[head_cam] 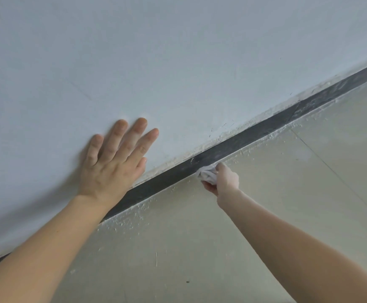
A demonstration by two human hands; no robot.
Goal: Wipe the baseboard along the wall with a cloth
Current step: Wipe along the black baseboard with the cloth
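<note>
**Right hand (pixel 224 182) pinches a bunched cloth (pixel 207 174) against the baseboard (pixel 254 136)**

Both bare forearms reach in from the bottom edge, over the floor (pixel 265 226) on the near side of the baseboard. It is pale tile, with white specks (pixel 132 217) thickest along the baseboard's foot.

The right hand's fingers and thumb curl round the cloth, a small white wad, and hold it touching the baseboard's lower edge, where the strip meets the floor (only part of the wad shows; the rest is buried in the grip). The hand sits on the floor side of the baseboard, its back toward the camera.

The left hand (pixel 112 167) is on the other side: flat, fingers straight and spread, palm pressed to the wall (pixel 178 51) just above the baseboard, thumb close to the strip's upper edge. Its forearm crosses the baseboard and hides a stretch of it.

The baseboard is a dark, narrow band slanting from lower left to upper right. Beyond the cloth, toward the upper right, its face carries pale smears, and a rough, crumbly white line follows its top edge. Above the baseboard the wall is plain pale grey-blue, with a few small dark marks close to the strip.
</note>
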